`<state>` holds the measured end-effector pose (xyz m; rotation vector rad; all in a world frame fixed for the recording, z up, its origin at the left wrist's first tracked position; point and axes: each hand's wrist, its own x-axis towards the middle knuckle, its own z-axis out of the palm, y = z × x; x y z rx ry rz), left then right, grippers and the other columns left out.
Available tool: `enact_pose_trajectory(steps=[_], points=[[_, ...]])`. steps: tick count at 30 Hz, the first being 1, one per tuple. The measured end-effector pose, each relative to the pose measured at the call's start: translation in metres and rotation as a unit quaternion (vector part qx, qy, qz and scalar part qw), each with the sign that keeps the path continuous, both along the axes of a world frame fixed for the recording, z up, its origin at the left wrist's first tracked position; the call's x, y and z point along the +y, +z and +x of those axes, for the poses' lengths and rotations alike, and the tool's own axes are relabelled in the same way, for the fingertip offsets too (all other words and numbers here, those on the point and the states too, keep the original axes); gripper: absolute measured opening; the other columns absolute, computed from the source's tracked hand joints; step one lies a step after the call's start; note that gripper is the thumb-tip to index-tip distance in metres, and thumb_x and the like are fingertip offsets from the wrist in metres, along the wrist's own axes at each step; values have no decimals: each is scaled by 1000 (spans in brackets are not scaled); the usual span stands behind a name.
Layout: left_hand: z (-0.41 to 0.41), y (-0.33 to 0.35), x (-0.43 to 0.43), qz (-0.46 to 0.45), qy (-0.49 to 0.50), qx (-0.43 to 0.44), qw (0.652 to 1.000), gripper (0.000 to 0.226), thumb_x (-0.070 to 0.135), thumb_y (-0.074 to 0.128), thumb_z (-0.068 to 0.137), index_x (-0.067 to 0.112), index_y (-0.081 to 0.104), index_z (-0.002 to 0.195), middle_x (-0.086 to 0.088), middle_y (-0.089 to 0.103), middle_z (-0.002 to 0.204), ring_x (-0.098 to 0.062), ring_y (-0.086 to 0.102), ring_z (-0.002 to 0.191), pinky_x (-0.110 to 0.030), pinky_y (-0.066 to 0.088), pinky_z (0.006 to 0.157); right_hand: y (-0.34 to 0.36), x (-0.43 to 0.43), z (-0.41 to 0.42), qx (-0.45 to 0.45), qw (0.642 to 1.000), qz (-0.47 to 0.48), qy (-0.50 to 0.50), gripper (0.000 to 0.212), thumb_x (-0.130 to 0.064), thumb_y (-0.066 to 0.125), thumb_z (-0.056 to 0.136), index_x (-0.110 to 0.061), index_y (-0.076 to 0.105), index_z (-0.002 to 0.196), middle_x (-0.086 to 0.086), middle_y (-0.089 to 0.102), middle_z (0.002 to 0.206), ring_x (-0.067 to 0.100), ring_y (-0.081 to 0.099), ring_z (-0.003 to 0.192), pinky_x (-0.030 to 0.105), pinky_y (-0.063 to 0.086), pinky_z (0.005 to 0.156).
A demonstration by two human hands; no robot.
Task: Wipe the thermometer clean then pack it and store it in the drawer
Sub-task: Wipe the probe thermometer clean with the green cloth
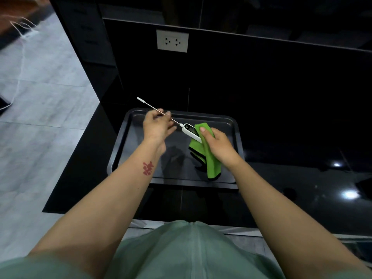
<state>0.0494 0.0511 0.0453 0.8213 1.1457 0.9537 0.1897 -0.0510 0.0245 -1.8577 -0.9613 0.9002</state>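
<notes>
A white probe thermometer [188, 129] with a long thin metal probe and a white tip cap is held above the black tray [128, 137]. My left hand [158, 125] pinches the probe shaft near its middle. My right hand [218, 146] grips a green cloth [211, 160] wrapped around the rear end of the thermometer's body, thumb on top. The cloth hangs down toward the tray. The probe points up and to the left, past the tray's far edge.
The tray sits on a glossy black counter [291, 178] against a black wall with a white power socket [172, 41]. Grey tiled floor [40, 97] lies to the left, past the counter's edge. No drawer or case is in view.
</notes>
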Motion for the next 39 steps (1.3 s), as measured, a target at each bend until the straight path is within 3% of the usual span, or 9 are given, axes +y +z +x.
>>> enact_pose_trajectory(steps=[2,5,10,15,18,21,28,35,39], points=[[6,-7,-15,23,-92,103,990,15,27,66,91,13,63,96,3,61,87,-5,55,75,-19,44,65,-5,0,-1,-10,1000,8,-21,43,-47,47,97,-7,61,93,2,56,77,16,54,71,33,41,69],[12,-17,-34,24,-176,156,972,31,41,66,89,11,70,93,2,63,88,-4,54,79,-15,40,68,-6,-1,-4,-35,999,10,-23,38,-46,45,99,-11,60,95,-3,54,72,13,52,68,32,39,65],[11,-22,-33,9,-157,181,971,31,56,67,73,25,71,72,-1,71,99,-24,51,118,-41,41,104,-8,-7,-7,-67,998,7,5,30,-44,43,100,-24,52,80,-8,53,69,9,51,64,27,37,60],[0,-9,-21,46,-172,148,973,13,27,56,95,17,57,86,-3,59,81,-17,53,80,-28,41,72,-15,-16,9,-75,997,-1,-33,30,-41,45,99,-17,56,86,-5,57,75,16,56,73,31,41,66],[-14,1,-21,-5,-290,86,953,9,18,43,103,14,48,97,-12,71,92,-26,69,83,-36,55,78,-12,-22,26,-41,995,7,-87,32,-44,45,99,-17,62,95,-2,63,83,17,60,79,32,45,74],[-26,9,-27,-46,-383,76,919,9,18,42,104,11,49,106,-18,71,97,-38,70,93,-43,60,76,-5,-19,41,-24,991,39,-123,31,-50,46,96,-26,64,89,-1,66,87,18,63,83,36,50,81],[-22,4,-42,-25,-497,136,857,18,29,56,97,14,61,105,-9,71,89,-24,69,75,-40,60,75,21,-7,50,-8,986,105,-132,35,-49,50,94,-25,62,74,-2,64,74,17,61,72,33,49,69],[-10,1,-46,-18,-494,118,861,18,31,57,97,15,64,96,-10,71,83,-23,67,70,-37,62,66,6,-6,34,61,989,81,-104,24,-36,57,94,-15,68,92,6,70,87,26,67,83,43,54,83],[-10,0,-44,-5,-472,126,872,21,33,59,95,13,65,95,-11,72,83,-18,66,62,-35,60,66,6,-7,36,81,988,73,-111,16,-31,59,94,-18,68,91,4,70,85,22,66,79,39,53,77]])
